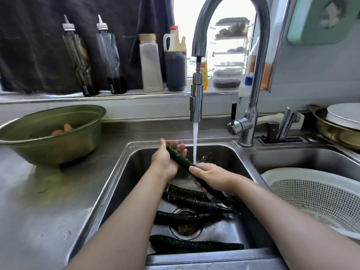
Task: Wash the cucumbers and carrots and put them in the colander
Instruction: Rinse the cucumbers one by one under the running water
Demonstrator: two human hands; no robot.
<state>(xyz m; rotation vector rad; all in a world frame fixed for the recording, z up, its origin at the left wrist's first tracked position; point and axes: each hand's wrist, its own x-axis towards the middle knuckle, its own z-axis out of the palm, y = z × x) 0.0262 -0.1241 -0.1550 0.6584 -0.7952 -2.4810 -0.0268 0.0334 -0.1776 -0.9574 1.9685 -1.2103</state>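
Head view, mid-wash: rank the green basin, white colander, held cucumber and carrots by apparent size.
1. green basin and white colander: similar, left unranked; the colander is nearer and cropped by the frame.
2. held cucumber.
3. carrots, mostly hidden inside the basin.

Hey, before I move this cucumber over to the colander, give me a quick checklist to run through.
1. Grip on the held cucumber: right hand wraps it, left hand supports the far end: ok.
2. Rinsed all round: water stream lands near the right thumb: cannot tell.
3. Room in the colander: the visible part holds nothing: ok.
4. Path over the sink divider: nothing in the way: ok.
5. All washing done: sink cucumbers and carrots remain: not ok.
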